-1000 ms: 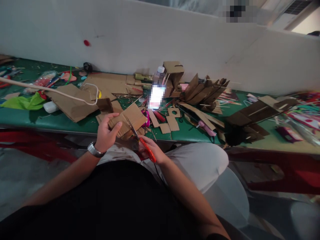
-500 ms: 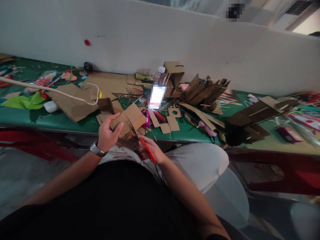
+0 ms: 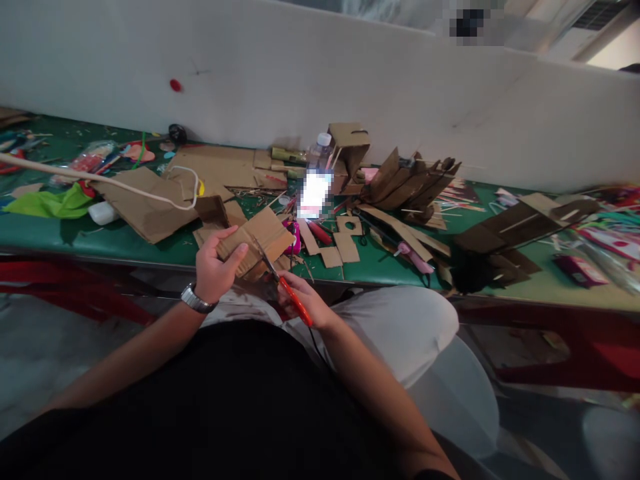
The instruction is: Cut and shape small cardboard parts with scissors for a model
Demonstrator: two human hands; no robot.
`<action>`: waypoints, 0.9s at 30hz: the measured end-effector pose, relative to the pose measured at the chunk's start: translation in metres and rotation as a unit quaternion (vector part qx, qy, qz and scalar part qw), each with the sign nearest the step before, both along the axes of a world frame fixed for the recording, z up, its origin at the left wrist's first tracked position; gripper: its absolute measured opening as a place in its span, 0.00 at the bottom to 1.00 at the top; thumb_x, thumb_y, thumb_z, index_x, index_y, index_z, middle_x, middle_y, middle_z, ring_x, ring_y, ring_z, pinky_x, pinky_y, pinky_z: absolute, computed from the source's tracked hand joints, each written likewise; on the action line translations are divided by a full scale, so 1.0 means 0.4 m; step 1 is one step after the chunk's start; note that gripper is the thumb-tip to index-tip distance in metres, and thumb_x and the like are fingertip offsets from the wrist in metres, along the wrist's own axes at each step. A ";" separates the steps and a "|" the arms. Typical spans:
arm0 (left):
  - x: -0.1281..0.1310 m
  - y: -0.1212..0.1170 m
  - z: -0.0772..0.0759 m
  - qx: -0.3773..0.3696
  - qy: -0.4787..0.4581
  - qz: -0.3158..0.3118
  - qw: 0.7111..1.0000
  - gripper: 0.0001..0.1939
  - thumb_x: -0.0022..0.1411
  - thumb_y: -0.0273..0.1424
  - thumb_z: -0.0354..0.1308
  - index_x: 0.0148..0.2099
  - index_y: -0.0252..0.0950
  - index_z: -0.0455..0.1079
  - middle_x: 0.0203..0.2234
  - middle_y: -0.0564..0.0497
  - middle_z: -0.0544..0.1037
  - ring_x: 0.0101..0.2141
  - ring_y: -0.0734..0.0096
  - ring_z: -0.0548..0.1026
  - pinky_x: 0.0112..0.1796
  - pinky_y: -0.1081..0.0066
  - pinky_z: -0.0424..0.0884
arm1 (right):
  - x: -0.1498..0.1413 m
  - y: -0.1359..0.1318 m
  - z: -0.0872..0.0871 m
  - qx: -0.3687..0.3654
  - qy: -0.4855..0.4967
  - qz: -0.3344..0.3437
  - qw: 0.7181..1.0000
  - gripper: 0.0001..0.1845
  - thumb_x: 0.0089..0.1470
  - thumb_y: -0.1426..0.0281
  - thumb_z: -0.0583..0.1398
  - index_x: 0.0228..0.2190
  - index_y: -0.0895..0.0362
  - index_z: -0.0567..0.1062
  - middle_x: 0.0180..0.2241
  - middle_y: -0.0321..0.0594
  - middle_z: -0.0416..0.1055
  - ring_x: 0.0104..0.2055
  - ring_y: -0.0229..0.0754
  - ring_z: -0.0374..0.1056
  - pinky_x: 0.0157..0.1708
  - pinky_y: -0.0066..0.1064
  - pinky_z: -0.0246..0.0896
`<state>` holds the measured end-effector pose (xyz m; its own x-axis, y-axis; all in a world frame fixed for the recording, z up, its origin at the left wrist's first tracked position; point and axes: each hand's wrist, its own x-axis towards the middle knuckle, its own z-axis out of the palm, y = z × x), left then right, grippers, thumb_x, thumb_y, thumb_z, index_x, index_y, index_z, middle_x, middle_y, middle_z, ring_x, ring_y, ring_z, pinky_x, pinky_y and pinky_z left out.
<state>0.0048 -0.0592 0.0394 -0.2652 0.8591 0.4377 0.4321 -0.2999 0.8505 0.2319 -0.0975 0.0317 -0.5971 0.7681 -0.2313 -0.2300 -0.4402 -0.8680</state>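
My left hand (image 3: 215, 267), with a metal watch on its wrist, grips a folded brown cardboard piece (image 3: 257, 241) above my lap at the table's front edge. My right hand (image 3: 306, 303) is closed round the handles of orange-handled scissors (image 3: 285, 288). Their blades point up and to the left, into the lower edge of the cardboard. The two hands are close together, just in front of the green table (image 3: 125, 241).
The table is strewn with cardboard scraps, a large flat cardboard sheet (image 3: 150, 200), a white cord (image 3: 100, 179), a plastic bottle (image 3: 316, 160), cardboard models (image 3: 413, 180), green paper (image 3: 50, 203) and coloured bits. A white wall rises behind it. My light trousers show below.
The scissors and the cardboard have shifted only slightly; the blades stay at the cardboard's edge. Both hands keep their grips.
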 end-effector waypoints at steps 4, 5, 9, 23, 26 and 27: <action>0.002 -0.002 -0.003 0.027 0.016 0.006 1.000 0.23 0.63 0.44 0.68 0.55 0.36 0.76 0.48 0.44 0.83 0.47 0.56 0.80 0.50 0.59 0.74 | 0.001 0.000 -0.002 -0.006 0.002 -0.003 1.000 0.31 0.54 0.50 0.71 0.52 0.54 0.73 0.22 0.23 0.59 0.17 0.28 0.47 0.15 0.21 0.36; 0.002 -0.003 -0.004 0.032 0.019 0.006 0.999 0.23 0.63 0.44 0.68 0.55 0.36 0.76 0.48 0.44 0.82 0.47 0.56 0.80 0.51 0.58 0.74 | 0.001 0.000 -0.002 -0.008 0.002 -0.002 1.000 0.31 0.54 0.50 0.71 0.52 0.54 0.74 0.22 0.23 0.59 0.17 0.28 0.47 0.16 0.21 0.36; -0.004 -0.005 -0.004 0.032 0.038 0.001 0.999 0.22 0.62 0.43 0.67 0.54 0.37 0.75 0.47 0.45 0.82 0.46 0.57 0.79 0.49 0.59 0.74 | 0.008 0.003 -0.005 -0.012 0.006 0.010 1.000 0.31 0.54 0.50 0.71 0.52 0.55 0.75 0.21 0.23 0.56 0.17 0.28 0.45 0.16 0.21 0.36; -0.017 0.013 0.015 0.015 0.031 -0.064 0.997 0.21 0.61 0.44 0.67 0.52 0.37 0.76 0.46 0.45 0.82 0.44 0.56 0.78 0.48 0.59 0.73 | -0.007 -0.003 -0.018 0.021 -0.004 -0.011 1.000 0.35 0.55 0.48 0.70 0.55 0.56 0.75 0.22 0.24 0.57 0.17 0.28 0.48 0.15 0.22 0.39; -0.006 0.008 0.007 0.012 0.013 -0.054 0.998 0.22 0.63 0.44 0.66 0.53 0.37 0.75 0.45 0.45 0.81 0.43 0.57 0.78 0.46 0.60 0.74 | -0.008 -0.002 -0.023 0.031 -0.009 -0.022 0.999 0.34 0.55 0.48 0.70 0.55 0.55 0.76 0.22 0.26 0.59 0.18 0.29 0.50 0.14 0.22 0.42; -0.004 0.007 0.004 0.012 0.008 -0.049 0.999 0.22 0.63 0.44 0.66 0.53 0.37 0.75 0.44 0.45 0.81 0.43 0.57 0.78 0.46 0.60 0.74 | -0.007 -0.001 -0.025 0.033 -0.011 -0.025 0.999 0.34 0.55 0.48 0.70 0.55 0.55 0.76 0.22 0.26 0.59 0.18 0.29 0.50 0.14 0.21 0.43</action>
